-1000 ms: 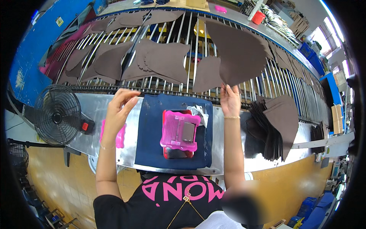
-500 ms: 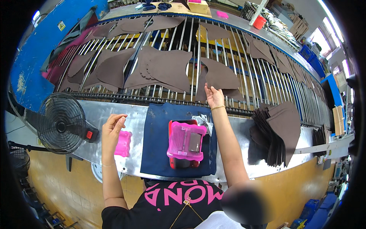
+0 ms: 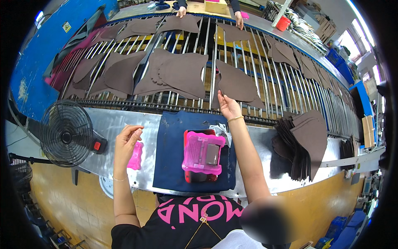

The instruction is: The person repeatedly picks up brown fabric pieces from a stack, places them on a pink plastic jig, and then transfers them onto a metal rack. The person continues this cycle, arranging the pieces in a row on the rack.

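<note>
My right hand [image 3: 230,108] reaches over the near edge of the metal-bar rack [image 3: 211,79]. Its fingertips pinch the lower left corner of a brown cut piece [image 3: 237,83], a flat sheet with curved edges that overlaps another brown piece. My left hand [image 3: 127,143] hovers above the metal table, fingers curled together against the thumb, with nothing visible in them. Just beside it lies a pink plastic tray [image 3: 136,157], partly hidden by the hand. Between my arms, a pink plastic holder [image 3: 195,151] sits on a red and black basket [image 3: 188,176] over a dark blue cloth [image 3: 168,166].
Left of my left hand stands a black wire fan [image 3: 66,133]. A stack of brown pieces [image 3: 307,141] rests at the table's right. More overlapped brown pieces [image 3: 182,72] lie across the rack. At its far side are a co-worker's two hands [image 3: 181,12], touching pieces there.
My right hand has shifted slightly left and down, and the brown piece at its fingers has moved left and turned. My left hand moved slightly right. A co-worker's hands have appeared at the far side.
</note>
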`<state>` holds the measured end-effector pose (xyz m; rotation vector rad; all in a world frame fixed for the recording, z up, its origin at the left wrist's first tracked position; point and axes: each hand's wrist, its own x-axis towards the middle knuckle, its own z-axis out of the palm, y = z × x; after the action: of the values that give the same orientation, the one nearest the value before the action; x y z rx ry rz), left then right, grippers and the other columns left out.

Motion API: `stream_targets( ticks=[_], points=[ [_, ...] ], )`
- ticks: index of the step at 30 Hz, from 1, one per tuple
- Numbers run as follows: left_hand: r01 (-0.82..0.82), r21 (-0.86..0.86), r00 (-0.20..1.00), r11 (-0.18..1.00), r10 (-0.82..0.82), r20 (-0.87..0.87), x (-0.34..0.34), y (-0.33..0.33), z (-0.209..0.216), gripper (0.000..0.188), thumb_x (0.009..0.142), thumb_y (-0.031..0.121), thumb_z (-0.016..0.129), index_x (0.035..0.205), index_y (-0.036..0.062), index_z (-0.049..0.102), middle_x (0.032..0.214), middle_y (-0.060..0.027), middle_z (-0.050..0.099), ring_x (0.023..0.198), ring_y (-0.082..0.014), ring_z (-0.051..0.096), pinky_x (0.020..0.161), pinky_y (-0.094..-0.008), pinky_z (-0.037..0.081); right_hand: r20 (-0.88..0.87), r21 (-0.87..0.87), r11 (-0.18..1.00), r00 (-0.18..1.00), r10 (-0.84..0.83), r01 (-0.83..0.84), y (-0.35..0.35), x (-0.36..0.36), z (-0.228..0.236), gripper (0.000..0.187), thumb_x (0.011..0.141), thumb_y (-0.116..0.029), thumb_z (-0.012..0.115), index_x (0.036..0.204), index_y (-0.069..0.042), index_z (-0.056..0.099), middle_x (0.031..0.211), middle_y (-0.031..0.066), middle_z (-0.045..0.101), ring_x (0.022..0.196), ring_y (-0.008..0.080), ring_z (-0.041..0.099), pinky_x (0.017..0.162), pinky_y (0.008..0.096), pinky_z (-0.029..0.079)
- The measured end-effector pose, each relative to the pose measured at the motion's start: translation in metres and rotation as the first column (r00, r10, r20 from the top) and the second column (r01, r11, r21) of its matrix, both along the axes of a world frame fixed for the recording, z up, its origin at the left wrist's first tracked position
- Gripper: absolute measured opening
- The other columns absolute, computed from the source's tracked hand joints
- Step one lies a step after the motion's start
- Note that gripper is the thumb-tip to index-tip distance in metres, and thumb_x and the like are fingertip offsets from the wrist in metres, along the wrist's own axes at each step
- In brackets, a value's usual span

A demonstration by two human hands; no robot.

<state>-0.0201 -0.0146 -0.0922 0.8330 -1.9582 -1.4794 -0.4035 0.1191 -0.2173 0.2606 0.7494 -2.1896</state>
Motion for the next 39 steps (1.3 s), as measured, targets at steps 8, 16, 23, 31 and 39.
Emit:
stream_targets(
  ticks=[8, 16, 23, 31, 39],
  points=[
    [-0.018, 0.026, 1.000, 0.999, 0.018, 0.017, 0.004, 0.002, -0.005, 0.021, 0.090, 0.017, 0.061, 0.099, -0.0006, 0.066, 0.085, -0.0020, 0.055, 0.072, -0.0095, 0.055, 0.066, -0.0219, 0.044, -0.065, 0.260, 0.929, 0.955, 0.290, -0.264, 0.012, 0.017, 0.008, 0.012, 0.096, -0.010, 0.047, 0.098, 0.001, 0.052, 0.090, 0.0140, 0.063, 0.081, 0.0236, 0.067, 0.063, 0.0296, 0.059],
    [-0.005, 0.054, 1.000, 0.999, 0.004, 0.014, -0.007, 0.006, -0.005, 0.019, 0.090, 0.015, 0.061, 0.098, -0.0015, 0.066, 0.086, -0.0026, 0.057, 0.071, -0.0099, 0.055, 0.066, -0.0221, 0.044, -0.509, 0.502, 0.841, 0.717, 0.477, -0.203, 0.106, 0.036, 0.111, 0.024, 0.095, -0.027, 0.055, 0.095, -0.003, 0.060, 0.069, 0.0066, 0.063, 0.049, 0.0071, 0.055, 0.042, 0.0171, 0.040],
    [0.105, 0.040, 0.994, 0.994, -0.106, 0.021, -0.025, 0.002, -0.015, 0.020, 0.091, 0.014, 0.059, 0.101, -0.0030, 0.064, 0.089, -0.0042, 0.059, 0.073, -0.0098, 0.055, 0.067, -0.0227, 0.042, -0.882, 0.466, 0.166, 0.442, 0.164, 0.869, 0.308, 0.025, 0.185, 0.030, 0.092, -0.029, 0.059, 0.101, -0.001, 0.064, 0.082, 0.0085, 0.068, 0.067, 0.0129, 0.062, 0.060, 0.0246, 0.048],
    [0.218, 0.054, 0.976, 0.975, -0.217, -0.011, -0.055, 0.007, -0.023, 0.024, 0.093, 0.022, 0.058, 0.103, 0.0003, 0.064, 0.086, -0.0018, 0.059, 0.072, -0.0068, 0.053, 0.066, -0.0213, 0.037, -0.466, 0.574, -0.558, 0.799, 0.379, 0.599, 0.440, 0.008, 0.146, 0.072, 0.073, -0.050, 0.072, 0.118, 0.004, 0.059, 0.113, 0.0253, 0.059, 0.113, 0.0355, 0.052, 0.096, 0.0404, 0.042],
    [0.168, 0.037, 0.986, 0.985, -0.168, 0.007, -0.040, 0.008, -0.024, 0.021, 0.092, 0.017, 0.058, 0.102, -0.0007, 0.064, 0.085, -0.0020, 0.058, 0.073, -0.0081, 0.055, 0.066, -0.0214, 0.040, -0.421, 0.584, -0.560, 0.809, 0.411, 0.588, 0.447, -0.011, 0.147, 0.069, 0.066, -0.056, 0.075, 0.105, 0.000, 0.065, 0.097, 0.0211, 0.066, 0.098, 0.0349, 0.062, 0.083, 0.0429, 0.049]
  ],
)
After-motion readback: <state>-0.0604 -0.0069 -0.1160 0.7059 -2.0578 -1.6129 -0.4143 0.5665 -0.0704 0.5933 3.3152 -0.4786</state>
